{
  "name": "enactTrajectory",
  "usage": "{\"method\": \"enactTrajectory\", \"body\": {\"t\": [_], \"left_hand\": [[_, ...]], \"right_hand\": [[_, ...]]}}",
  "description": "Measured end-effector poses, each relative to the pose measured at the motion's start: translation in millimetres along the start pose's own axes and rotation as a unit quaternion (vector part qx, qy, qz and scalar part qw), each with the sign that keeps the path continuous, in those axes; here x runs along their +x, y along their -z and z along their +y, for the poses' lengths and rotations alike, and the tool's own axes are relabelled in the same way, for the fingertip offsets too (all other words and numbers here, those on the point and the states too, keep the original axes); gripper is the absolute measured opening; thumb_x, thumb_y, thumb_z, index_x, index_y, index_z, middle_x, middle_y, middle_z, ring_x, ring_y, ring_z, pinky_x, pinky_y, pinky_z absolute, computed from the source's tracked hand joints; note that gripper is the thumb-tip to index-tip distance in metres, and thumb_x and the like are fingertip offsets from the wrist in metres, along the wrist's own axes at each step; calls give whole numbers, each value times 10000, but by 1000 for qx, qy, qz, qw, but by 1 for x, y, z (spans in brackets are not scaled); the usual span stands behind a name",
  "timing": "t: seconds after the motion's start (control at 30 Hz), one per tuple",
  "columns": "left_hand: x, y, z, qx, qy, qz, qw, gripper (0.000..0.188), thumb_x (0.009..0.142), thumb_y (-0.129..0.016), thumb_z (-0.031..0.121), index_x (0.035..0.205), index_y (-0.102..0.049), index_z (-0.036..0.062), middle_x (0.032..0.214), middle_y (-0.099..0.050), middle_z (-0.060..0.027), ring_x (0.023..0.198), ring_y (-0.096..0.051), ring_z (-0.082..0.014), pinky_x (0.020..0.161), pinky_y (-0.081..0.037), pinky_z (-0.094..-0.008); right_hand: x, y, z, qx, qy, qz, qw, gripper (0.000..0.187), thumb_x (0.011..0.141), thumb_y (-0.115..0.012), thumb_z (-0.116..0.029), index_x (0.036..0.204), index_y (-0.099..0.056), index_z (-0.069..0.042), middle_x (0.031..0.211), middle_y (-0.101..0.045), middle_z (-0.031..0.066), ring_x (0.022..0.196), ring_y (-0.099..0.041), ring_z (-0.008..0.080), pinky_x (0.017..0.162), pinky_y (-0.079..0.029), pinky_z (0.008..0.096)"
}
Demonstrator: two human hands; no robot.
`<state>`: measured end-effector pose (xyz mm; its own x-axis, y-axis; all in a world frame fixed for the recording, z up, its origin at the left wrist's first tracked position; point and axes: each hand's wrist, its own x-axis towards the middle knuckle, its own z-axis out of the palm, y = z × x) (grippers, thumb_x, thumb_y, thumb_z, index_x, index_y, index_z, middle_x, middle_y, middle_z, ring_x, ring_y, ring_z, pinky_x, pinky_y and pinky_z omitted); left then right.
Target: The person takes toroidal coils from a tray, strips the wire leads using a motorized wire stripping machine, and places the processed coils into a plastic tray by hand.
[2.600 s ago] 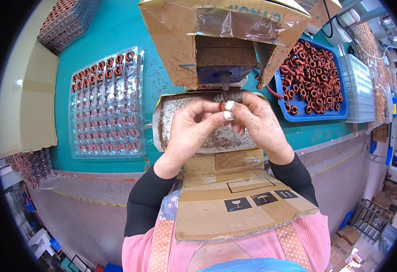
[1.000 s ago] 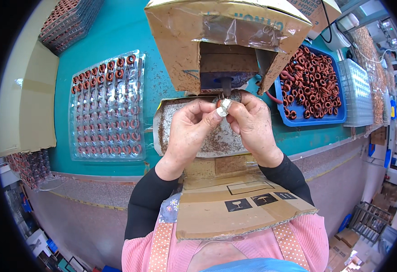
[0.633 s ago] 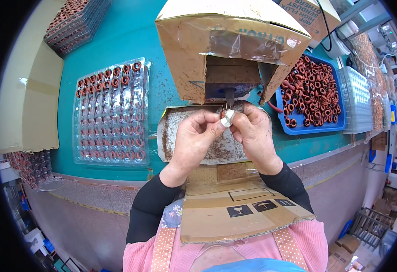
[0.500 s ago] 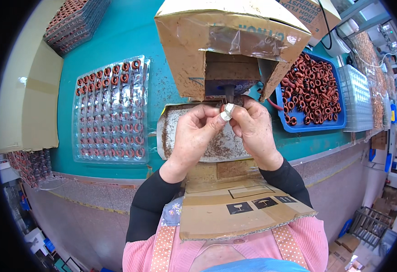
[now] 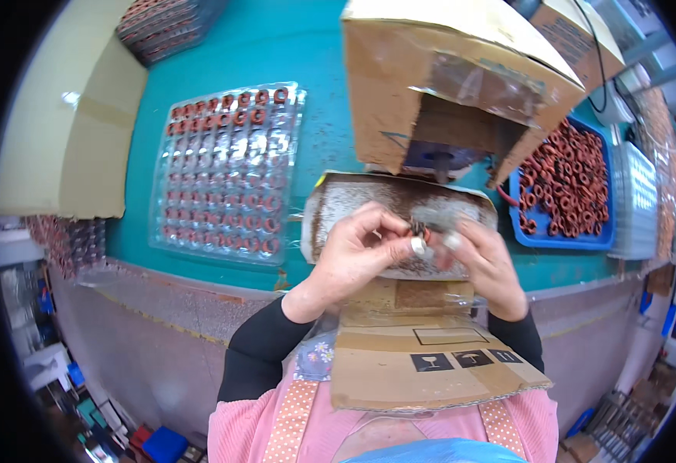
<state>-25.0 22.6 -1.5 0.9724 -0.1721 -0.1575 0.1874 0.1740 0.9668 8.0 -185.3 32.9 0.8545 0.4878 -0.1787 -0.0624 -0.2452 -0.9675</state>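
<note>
- Spreading beneath everything at the work place, the green tabletop point(image 5: 326, 96) has its front edge nearest the person.
- A cardboard box point(image 5: 384, 85) with a cut-out front stands toward the tabletop's back edge, a dark nozzle point(image 5: 443, 166) showing in its opening.
- A tan carton point(image 5: 44, 139) takes up the tabletop's left edge.
- A cardboard panel point(image 5: 399, 386) lies before the person's chest, beyond the front edge.
- A clear tray point(image 5: 295, 131) of red-brown rings sits on the tabletop's left part.
- A white mat point(image 5: 334, 220), strewn with brown specks, lies by the front edge, under the hands.
- A blue tray point(image 5: 569, 243), heaped with similar rings, sits toward the front right corner.
- The left hand point(image 5: 359, 248) pinches a ring between thumb and fingers.
- The right hand point(image 5: 491, 262) is blurred at the fingertips, just beside the ring; whether they touch it I cannot tell.
- The held ring point(image 5: 424, 230), dark and red, is above the mat.
- A white wrap point(image 5: 418, 245) covers the left thumb's tip.
</note>
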Motion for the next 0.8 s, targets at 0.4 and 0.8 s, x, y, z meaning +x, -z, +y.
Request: {"method": "enactTrajectory", "body": {"t": [0.4, 0.8], "left_hand": [[47, 142, 47, 438, -128, 254, 852, 234, 816, -677, 202, 977, -649, 35, 848, -686, -116, 772, -667, -183, 667, -517, -302], [76, 152, 31, 627, -199, 312, 686, 159, 826, -645, 228, 912, -705, 108, 822, -621, -61, 752, -621, -251, 636, -488, -362]], "right_hand": [[-45, 105, 63, -470, -60, 263, 840, 338, 801, -667, -138, 1093, -563, -2, 903, -627, 144, 825, -599, 277, 732, -462, 376], [-36, 138, 70, -315, -108, 226, 915, 311, 710, -706, -47, 979, -559, 3, 694, -563, 64, 624, -539, 146, 574, -440, 293]]}}
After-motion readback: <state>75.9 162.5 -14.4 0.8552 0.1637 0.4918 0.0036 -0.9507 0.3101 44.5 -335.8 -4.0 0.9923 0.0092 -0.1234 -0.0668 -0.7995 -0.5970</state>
